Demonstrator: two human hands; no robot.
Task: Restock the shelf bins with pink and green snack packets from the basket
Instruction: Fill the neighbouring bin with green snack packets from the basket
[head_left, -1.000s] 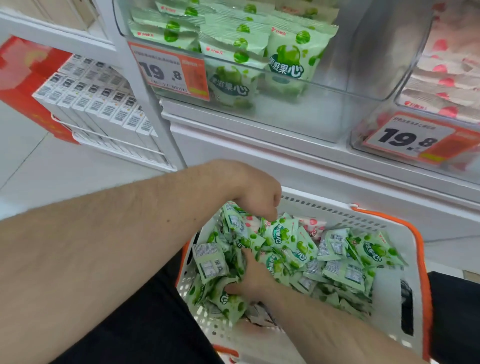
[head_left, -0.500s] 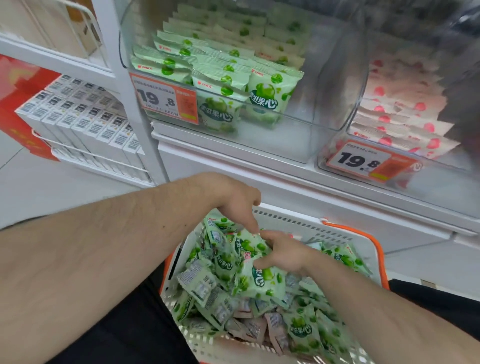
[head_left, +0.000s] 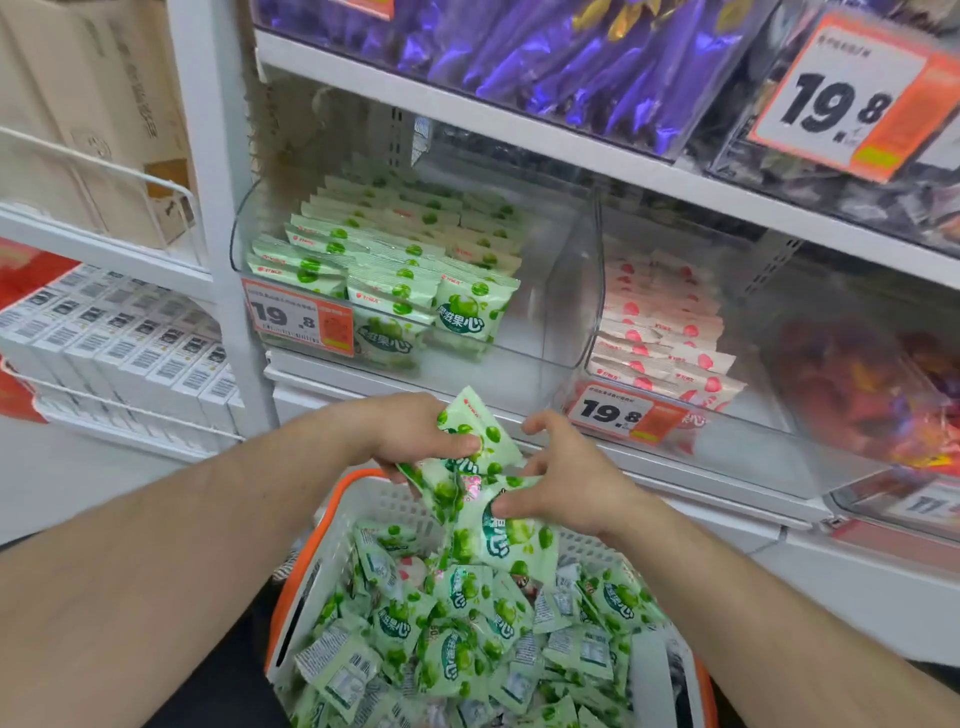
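A bunch of green packets (head_left: 483, 499) is gripped by both hands, left (head_left: 415, 436) and right (head_left: 561, 483), fingers clenched round it above the basket (head_left: 384, 499), probably gathered for the green bin (head_left: 545, 332) beyond.

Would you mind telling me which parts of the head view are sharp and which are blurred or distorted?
In the head view, both hands, left and right, and the green packets they grip are fairly sharp; the pink packets behind the clear bin look hazy, the far right edge smears, and the shelf lines bow from wide-angle distortion.
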